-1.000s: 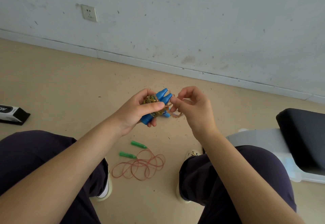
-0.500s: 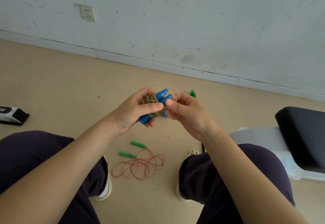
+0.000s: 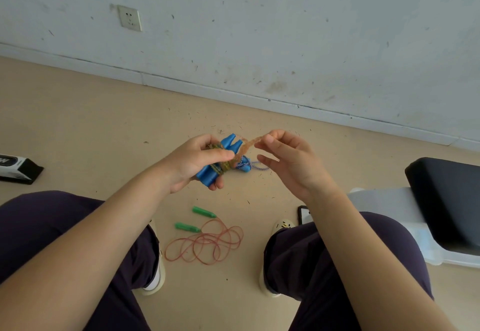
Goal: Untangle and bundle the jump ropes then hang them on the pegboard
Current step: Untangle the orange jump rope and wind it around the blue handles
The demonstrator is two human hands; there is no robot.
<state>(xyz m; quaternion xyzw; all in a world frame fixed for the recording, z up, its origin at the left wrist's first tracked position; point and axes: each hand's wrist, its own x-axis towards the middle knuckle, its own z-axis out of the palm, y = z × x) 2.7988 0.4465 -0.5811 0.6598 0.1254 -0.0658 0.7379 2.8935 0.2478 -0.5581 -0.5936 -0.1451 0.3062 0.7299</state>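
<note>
Above tan floor (image 3: 78,128), left hand (image 3: 192,161) grips blue-handled rope bundle (image 3: 220,161); right hand (image 3: 288,159) pinches its band (image 3: 248,144).

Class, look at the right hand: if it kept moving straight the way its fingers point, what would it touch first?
The right hand points leftward, so it would probably first meet the blue jump rope handles gripped in the left hand, though depth is uncertain.

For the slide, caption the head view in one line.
Seated person's left hand grips blue-handled jump rope bundle; right hand pinches its orange strand; green-handled rope on floor.
</note>
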